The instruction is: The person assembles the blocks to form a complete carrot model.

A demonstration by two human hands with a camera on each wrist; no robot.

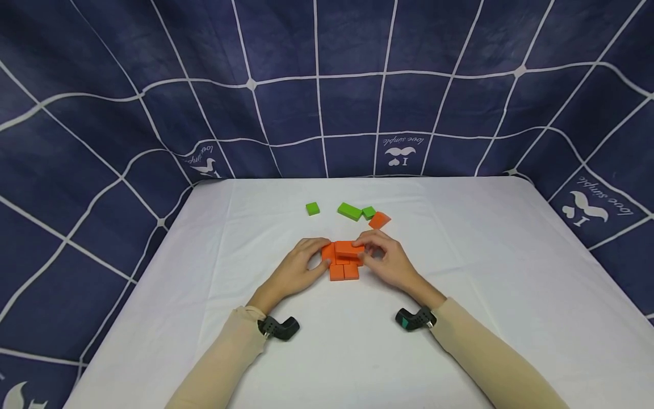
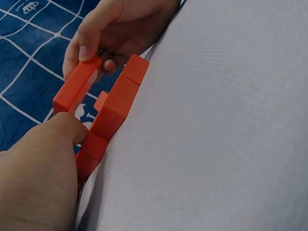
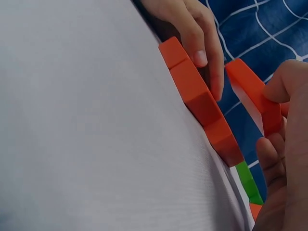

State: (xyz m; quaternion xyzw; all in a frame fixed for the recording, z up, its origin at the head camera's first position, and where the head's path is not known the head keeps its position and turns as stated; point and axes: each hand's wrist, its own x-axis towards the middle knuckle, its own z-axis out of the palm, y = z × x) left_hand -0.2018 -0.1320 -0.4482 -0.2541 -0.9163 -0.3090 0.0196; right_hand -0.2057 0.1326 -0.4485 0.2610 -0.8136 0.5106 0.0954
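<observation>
Several orange blocks point(image 1: 336, 273) lie close together on the white tabletop in the middle of the head view. My left hand point(image 1: 298, 268) is at their left side, thumb and index finger at the front and back of the left orange block point(image 1: 328, 253). My right hand point(image 1: 390, 262) pinches a long orange block point(image 1: 348, 248) by its right end. In the right wrist view this long block point(image 3: 248, 83) is raised and tilted above the lower orange blocks point(image 3: 195, 91), with a gap between. The left wrist view also shows the long block point(image 2: 74, 89) apart from them.
Behind the hands lie a small green block point(image 1: 313, 208), a longer green block point(image 1: 349, 212), another small green block point(image 1: 369, 212) and an orange piece point(image 1: 380, 220). A dark blue checked cloth point(image 1: 352, 108) hangs around the white tabletop point(image 1: 347, 352).
</observation>
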